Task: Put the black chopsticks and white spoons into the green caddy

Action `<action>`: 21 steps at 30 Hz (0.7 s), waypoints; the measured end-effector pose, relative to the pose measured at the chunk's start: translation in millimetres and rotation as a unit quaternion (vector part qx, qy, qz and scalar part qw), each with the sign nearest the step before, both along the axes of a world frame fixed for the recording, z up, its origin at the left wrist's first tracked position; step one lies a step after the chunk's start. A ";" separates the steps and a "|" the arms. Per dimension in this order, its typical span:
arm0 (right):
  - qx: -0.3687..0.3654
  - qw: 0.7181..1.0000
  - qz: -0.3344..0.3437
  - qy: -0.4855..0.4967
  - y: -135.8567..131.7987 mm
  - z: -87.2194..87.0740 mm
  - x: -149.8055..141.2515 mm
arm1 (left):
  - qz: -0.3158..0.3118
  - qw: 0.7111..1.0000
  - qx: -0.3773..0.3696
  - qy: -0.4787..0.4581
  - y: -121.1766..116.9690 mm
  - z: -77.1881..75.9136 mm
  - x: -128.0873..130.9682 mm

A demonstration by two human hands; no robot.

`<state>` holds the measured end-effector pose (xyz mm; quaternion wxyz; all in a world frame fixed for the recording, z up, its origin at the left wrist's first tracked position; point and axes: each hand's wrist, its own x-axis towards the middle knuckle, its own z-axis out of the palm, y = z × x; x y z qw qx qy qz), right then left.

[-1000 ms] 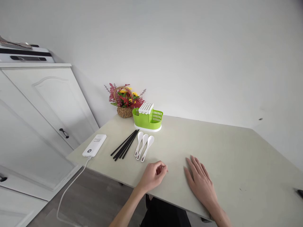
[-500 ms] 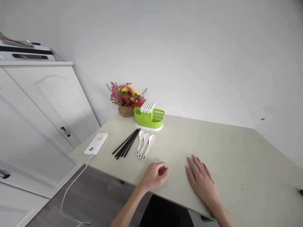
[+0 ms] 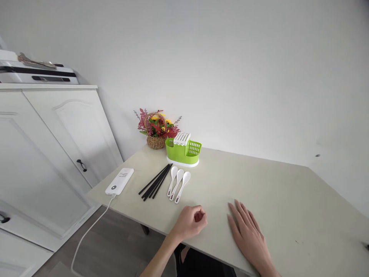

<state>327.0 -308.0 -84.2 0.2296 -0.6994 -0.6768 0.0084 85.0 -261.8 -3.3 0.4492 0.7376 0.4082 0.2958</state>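
Note:
My left hand (image 3: 190,223) rests on the table near its front edge, fingers curled into a loose fist with a hollow and nothing showing in it. Flat on the tabletop to the right lies my right hand (image 3: 248,234), palm down, fingers stretched out and touching nothing else. Just beyond the left hand are three white spoons (image 3: 179,184) side by side, bowls pointing away. Several black chopsticks (image 3: 155,182) lie in a loose fan left of the spoons. Behind them stands a green utensil holder (image 3: 180,156) with a white slotted top and white base.
A woven basket of artificial flowers (image 3: 156,140) stands behind the holder, by the wall. At the table's left edge lies a white power bank (image 3: 120,181), its white cable (image 3: 90,229) hanging to the floor. White cabinets (image 3: 75,146) stand on the left.
The view has tilted up slightly, so everything sits lower in the picture. Both hands keep their pose, and the objects on the table have not moved.

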 end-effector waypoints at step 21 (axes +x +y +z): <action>-0.015 1.000 -0.004 0.016 -2.6 2.9 0.7 | 0.009 1.000 -0.002 -0.001 -1.1 -0.8 0.4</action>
